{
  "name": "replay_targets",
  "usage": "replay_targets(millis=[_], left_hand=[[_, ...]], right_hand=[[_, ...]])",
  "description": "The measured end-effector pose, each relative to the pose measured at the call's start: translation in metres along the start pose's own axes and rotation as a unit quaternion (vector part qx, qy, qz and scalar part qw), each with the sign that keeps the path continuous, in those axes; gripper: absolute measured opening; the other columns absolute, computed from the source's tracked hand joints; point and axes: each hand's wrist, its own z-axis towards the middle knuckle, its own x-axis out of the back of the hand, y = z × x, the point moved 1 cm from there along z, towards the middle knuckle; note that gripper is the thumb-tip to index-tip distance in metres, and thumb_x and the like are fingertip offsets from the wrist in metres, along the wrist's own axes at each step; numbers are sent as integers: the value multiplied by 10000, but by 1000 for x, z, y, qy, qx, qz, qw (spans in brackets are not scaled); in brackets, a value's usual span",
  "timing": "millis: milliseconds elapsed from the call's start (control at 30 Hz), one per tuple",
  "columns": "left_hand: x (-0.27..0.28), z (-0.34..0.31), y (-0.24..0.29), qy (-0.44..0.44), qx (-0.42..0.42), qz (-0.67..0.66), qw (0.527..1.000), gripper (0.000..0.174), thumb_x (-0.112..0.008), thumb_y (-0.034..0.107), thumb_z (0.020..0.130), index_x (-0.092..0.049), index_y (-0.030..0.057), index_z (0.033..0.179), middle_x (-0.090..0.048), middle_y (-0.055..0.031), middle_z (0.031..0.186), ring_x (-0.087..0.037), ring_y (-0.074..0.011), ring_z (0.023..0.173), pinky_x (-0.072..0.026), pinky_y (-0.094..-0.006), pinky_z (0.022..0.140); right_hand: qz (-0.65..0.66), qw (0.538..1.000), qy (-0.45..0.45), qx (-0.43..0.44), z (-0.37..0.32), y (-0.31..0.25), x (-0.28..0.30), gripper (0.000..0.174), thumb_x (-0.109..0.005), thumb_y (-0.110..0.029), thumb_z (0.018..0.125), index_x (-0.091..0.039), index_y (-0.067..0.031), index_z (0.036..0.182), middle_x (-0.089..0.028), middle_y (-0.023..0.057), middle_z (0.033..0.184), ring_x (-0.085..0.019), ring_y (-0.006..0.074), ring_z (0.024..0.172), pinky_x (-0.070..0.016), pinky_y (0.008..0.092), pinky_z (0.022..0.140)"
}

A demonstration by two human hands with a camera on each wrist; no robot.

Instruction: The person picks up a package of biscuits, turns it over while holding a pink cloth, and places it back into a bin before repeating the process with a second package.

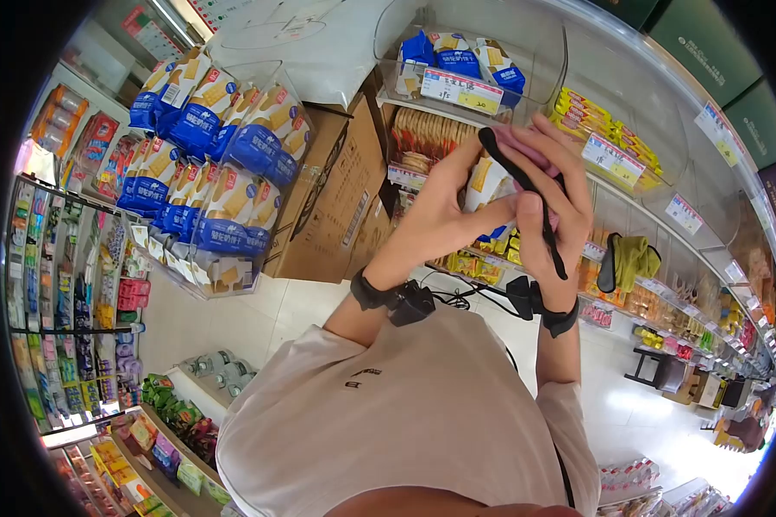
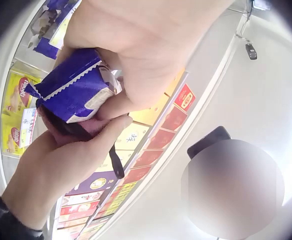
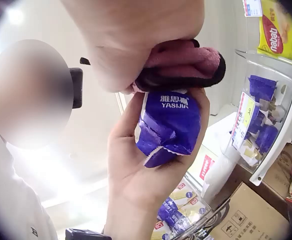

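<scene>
My left hand [image 1: 444,207] grips a blue and white snack packet [image 3: 170,125], its fingers curled round the sides in the right wrist view. Against that packet my right hand [image 1: 560,189] holds a folded pink cloth with black edging [image 3: 183,65]. In the left wrist view the packet [image 2: 78,85] lies between both hands, with the cloth's dark edge touching its lower side. The packet's far side is hidden by fingers.
Blue biscuit packets [image 1: 250,146] fill clear bins at left, beside cardboard boxes [image 1: 336,189]. Shelves ahead hold yellow packets [image 1: 578,112] behind price tags. A green cloth [image 1: 636,258] hangs on the shelf edge at right.
</scene>
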Motion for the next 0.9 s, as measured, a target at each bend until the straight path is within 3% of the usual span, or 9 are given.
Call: replay_targets(millis=[67, 167, 233, 333, 500, 567, 833, 900], left_hand=[[1, 1, 3, -2, -25, 25, 999, 602, -764, 106, 829, -482, -39, 1340, -602, -113, 1218, -571, -158, 1101, -472, -307, 958], [-4, -7, 9, 15, 76, -101, 992, 611, -769, 102, 839, -470, -37, 1354, -597, -114, 1237, -563, -147, 1130, -462, -300, 972], [-6, -6, 6, 15, 84, -116, 990, 619, -769, 96, 846, -458, -39, 1364, -594, -112, 1242, -559, -144, 1145, -457, -298, 981], [-10, -7, 5, 31, 68, -135, 988, 631, -767, 87, 850, -442, -43, 1375, -590, -112, 1252, -559, -149, 1158, -454, -300, 991], [-10, -4, 8, 20, 8, -98, 995, 645, -764, 69, 847, -430, -42, 1387, -581, -122, 1274, -558, -164, 1175, -450, -312, 1007], [-9, -4, 6, 17, 1, -89, 996, 649, -767, 65, 843, -431, -41, 1388, -577, -125, 1281, -557, -168, 1180, -449, -317, 1011], [-11, -1, 4, 39, 9, -71, 997, 637, -759, 36, 839, -437, -35, 1383, -577, -114, 1271, -558, -168, 1180, -444, -316, 1019], [-12, -1, 2, 42, 9, -66, 997, 613, -755, 19, 837, -450, -32, 1366, -577, -111, 1269, -560, -165, 1175, -445, -314, 1018]], right_hand=[[8, 1000, 4, -1, -2, 4, 2, 261, -607, -113, 898, -742, 19, 1077, -658, 150, 1208, -581, 362, 1222, -463, 442, 1021], [24, 999, 15, -22, -8, 14, 10, 259, -581, -136, 935, -733, 38, 1053, -656, 157, 1211, -595, 359, 1202, -472, 444, 1011], [66, 996, 9, -67, -9, 19, 17, 268, -563, -155, 968, -723, 46, 1043, -654, 164, 1213, -605, 341, 1192, -479, 433, 998], [159, 947, 149, -237, -13, 9, 20, 370, -450, -243, 1061, -660, 53, 1136, -662, 158, 1194, -631, 208, 1103, -485, 333, 933], [156, 873, 286, -364, -20, -2, 11, 475, -372, -323, 1089, -603, 65, 1238, -665, 143, 1193, -619, 169, 1075, -438, 308, 979], [248, 888, 265, -284, -23, 1, 8, 410, -567, -375, 1029, -579, -15, 1226, -623, 83, 1182, -590, 122, 1069, -475, 286, 912], [203, 916, 186, -290, -30, -5, 1, 499, -490, -342, 1052, -500, 23, 1392, -581, 152, 1306, -578, 240, 1174, -433, 336, 1024], [137, 954, 144, -227, -25, -7, 0, 479, -478, -328, 1045, -540, 29, 1359, -564, 182, 1346, -564, 285, 1214, -414, 366, 1052]])
